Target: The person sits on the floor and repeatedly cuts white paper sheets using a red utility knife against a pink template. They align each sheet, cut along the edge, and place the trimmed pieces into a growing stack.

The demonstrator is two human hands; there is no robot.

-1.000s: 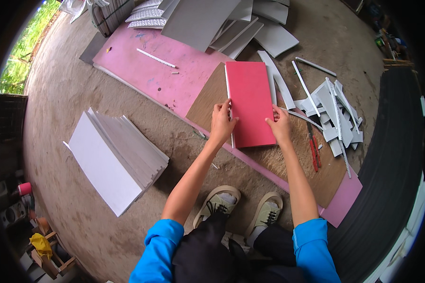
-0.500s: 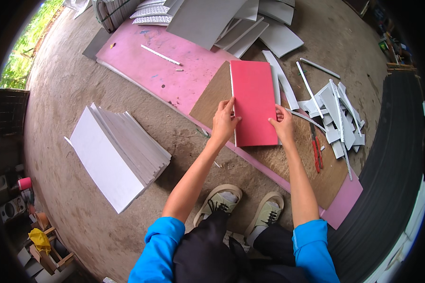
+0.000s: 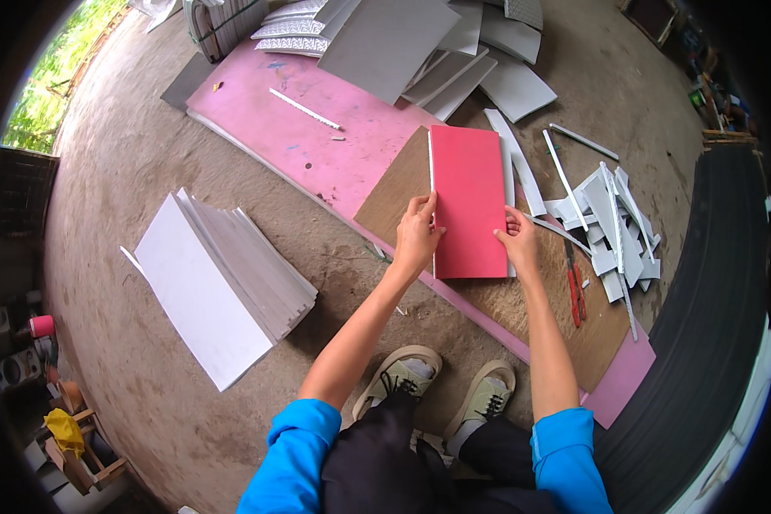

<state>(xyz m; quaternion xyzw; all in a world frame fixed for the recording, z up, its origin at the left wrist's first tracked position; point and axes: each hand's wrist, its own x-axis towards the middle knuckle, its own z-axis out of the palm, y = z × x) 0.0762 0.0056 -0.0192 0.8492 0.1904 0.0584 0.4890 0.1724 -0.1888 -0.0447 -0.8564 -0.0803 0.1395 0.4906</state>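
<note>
A flat red rectangular panel lies over the brown board, its long sides pointing away from me. My left hand holds its left edge, thumb on the red face. At the right edge my right hand grips it, thumb on top and fingers curled at the side. A pale strip shows along the panel's right side, partly hidden beneath it. Under the brown board lies a larger pink board.
Left on the floor stands a leaning stack of white panels. To the right are a heap of white offcuts and a red-handled cutting tool. Grey panels lie at the far end. A dark corrugated sheet borders the right.
The whole scene has shifted slightly down in view. Both hands still hold the red panel at the same edges, with little visible movement over the brown board.
</note>
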